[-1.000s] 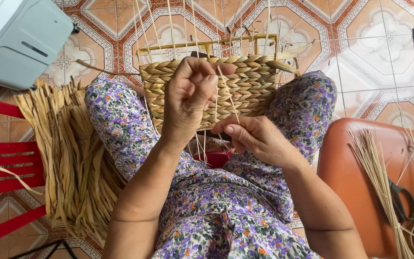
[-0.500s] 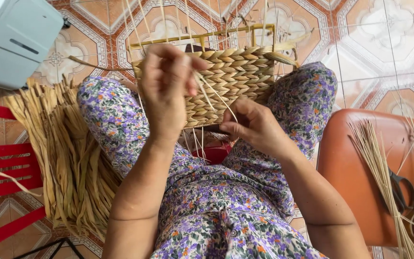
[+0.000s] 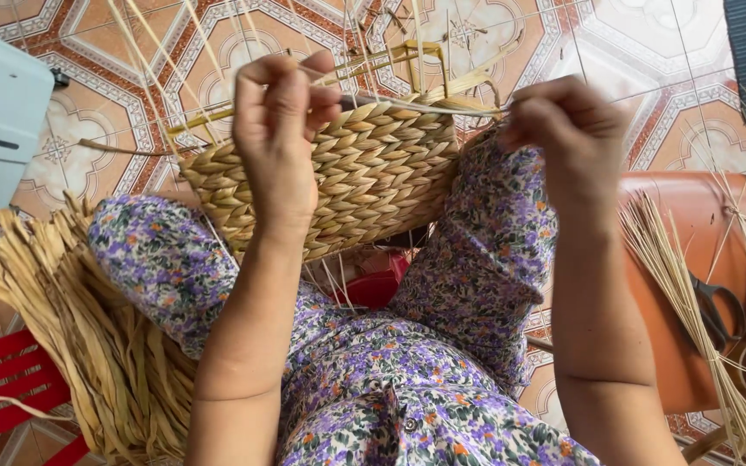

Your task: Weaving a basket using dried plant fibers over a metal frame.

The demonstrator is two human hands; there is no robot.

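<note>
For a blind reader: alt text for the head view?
A person's left hand grips a half-woven straw basket on their lap while the right hand pulls a strand sideways. Loose straw bundle lies left, scissors right.

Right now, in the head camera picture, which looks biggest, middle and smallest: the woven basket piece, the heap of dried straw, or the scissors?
1. The heap of dried straw looks biggest, and part of it runs off the picture.
2. The woven basket piece comes next, though it sits nearer the camera, so the gap is unsure.
3. The scissors look smallest.

Two hands (image 3: 282,129), one woven basket (image 3: 364,173), one pair of scissors (image 3: 718,306), one orange chair (image 3: 692,224).
</note>
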